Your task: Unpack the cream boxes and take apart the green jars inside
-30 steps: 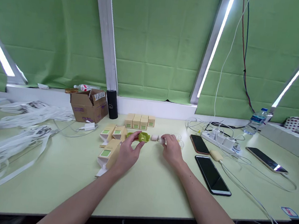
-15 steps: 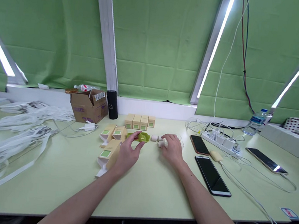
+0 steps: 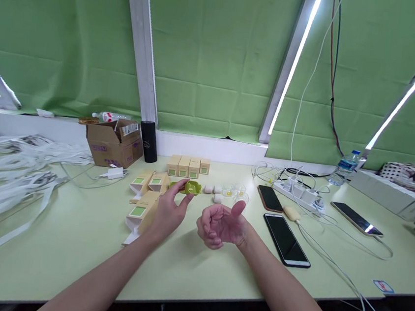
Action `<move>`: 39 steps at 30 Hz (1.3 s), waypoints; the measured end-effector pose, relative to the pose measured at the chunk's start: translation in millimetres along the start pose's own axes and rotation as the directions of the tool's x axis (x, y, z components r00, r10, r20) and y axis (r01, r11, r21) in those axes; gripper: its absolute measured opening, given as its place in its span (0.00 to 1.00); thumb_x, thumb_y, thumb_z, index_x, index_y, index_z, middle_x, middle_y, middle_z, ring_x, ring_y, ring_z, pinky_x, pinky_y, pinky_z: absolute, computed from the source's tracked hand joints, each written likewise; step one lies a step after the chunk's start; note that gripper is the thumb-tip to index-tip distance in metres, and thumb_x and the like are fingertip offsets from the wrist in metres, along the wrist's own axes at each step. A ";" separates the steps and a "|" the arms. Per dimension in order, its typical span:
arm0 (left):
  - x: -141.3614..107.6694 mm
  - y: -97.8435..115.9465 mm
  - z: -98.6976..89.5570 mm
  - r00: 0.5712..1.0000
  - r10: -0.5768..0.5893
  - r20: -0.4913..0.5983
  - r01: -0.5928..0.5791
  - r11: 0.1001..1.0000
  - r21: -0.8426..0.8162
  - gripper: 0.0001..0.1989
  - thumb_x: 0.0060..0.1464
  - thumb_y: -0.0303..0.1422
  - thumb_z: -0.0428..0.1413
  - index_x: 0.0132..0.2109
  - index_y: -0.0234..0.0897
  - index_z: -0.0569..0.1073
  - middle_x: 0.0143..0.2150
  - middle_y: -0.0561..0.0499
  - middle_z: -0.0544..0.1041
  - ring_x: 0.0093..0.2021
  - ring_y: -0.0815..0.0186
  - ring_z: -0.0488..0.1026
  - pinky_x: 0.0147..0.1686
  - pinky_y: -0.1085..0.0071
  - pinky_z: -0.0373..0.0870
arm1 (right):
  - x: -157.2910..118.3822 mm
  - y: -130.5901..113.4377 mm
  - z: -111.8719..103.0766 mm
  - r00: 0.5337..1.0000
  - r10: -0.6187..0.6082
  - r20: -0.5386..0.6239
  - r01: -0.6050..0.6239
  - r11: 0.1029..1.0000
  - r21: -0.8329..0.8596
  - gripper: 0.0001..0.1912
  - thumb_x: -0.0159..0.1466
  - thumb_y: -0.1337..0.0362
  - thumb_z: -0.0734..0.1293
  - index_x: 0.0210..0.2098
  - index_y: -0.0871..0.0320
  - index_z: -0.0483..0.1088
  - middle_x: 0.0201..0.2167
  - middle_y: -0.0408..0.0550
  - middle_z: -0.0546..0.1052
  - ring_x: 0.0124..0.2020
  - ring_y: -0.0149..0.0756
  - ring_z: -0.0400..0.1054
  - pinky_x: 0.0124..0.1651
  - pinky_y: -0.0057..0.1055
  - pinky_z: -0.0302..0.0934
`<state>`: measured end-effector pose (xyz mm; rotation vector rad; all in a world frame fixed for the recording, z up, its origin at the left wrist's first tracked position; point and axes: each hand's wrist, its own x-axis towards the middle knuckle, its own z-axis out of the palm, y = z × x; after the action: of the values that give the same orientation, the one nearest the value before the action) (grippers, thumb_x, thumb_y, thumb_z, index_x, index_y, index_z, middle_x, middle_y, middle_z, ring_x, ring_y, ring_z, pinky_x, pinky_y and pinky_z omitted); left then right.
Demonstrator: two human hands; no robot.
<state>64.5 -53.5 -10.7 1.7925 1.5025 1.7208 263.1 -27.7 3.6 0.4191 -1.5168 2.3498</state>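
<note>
The left hand [image 3: 169, 213] holds a green plastic piece [image 3: 193, 188] beside small cardboard boxes [image 3: 147, 202], while the right hand [image 3: 222, 225], empty, loosely curled and thumb raised, hovers above the table [image 3: 194, 280] near white pieces [image 3: 208, 189] and clear cups [image 3: 240, 190] (two phones [image 3: 287, 240] lie to its right, screens dark).

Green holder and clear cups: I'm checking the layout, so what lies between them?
In the head view, three small white pieces lie between the holder and cups.

Your green piece [image 3: 193, 187] looks like smooth plastic, your little boxes [image 3: 184, 168] are matt card, that big phone [image 3: 286, 239] is super glossy, and your green blinds [image 3: 197, 107] look like creased, matt cloth.
</note>
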 end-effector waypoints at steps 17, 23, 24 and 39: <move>-0.5 5.0 0.4 1.000 -0.002 -0.014 0.002 0.999 0.033 0.21 0.62 0.40 0.59 0.60 0.42 0.73 0.58 0.44 0.80 0.57 0.56 0.78 0.59 0.56 0.75 | 4.7 -1.6 8.2 0.939 -0.144 -0.313 0.119 0.988 -0.099 0.15 0.63 0.55 0.77 0.40 0.58 0.73 0.27 0.39 0.70 0.20 0.25 0.61 0.20 0.23 0.52; -1.0 -0.7 1.3 1.000 0.012 -0.005 -0.012 1.000 0.025 0.21 0.63 0.41 0.59 0.61 0.43 0.73 0.59 0.44 0.79 0.57 0.56 0.78 0.59 0.57 0.74 | 6.3 -6.2 9.5 0.847 -0.250 -0.468 0.219 0.968 -0.121 0.19 0.62 0.53 0.77 0.31 0.56 0.67 0.21 0.32 0.61 0.15 0.23 0.55 0.19 0.23 0.46; -1.1 -1.0 1.4 1.000 0.012 -0.003 -0.011 1.000 0.023 0.21 0.63 0.41 0.59 0.61 0.43 0.73 0.59 0.44 0.79 0.57 0.56 0.78 0.60 0.57 0.74 | 6.4 -6.4 9.4 0.846 -0.253 -0.469 0.222 0.967 -0.122 0.20 0.62 0.52 0.77 0.30 0.56 0.66 0.20 0.32 0.60 0.15 0.23 0.55 0.19 0.23 0.46; -1.4 1.9 0.6 0.999 0.041 0.016 -0.039 0.996 -0.082 0.21 0.63 0.39 0.59 0.62 0.44 0.72 0.61 0.44 0.78 0.60 0.57 0.76 0.62 0.55 0.73 | 7.1 -8.2 5.9 0.774 -0.315 -0.550 0.221 0.947 -0.232 0.23 0.61 0.51 0.77 0.26 0.57 0.65 0.18 0.34 0.60 0.16 0.23 0.54 0.23 0.26 0.44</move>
<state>66.3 -55.2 -10.3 1.8036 1.3781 1.7534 260.4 -29.2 15.5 -0.1223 -1.2246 1.8697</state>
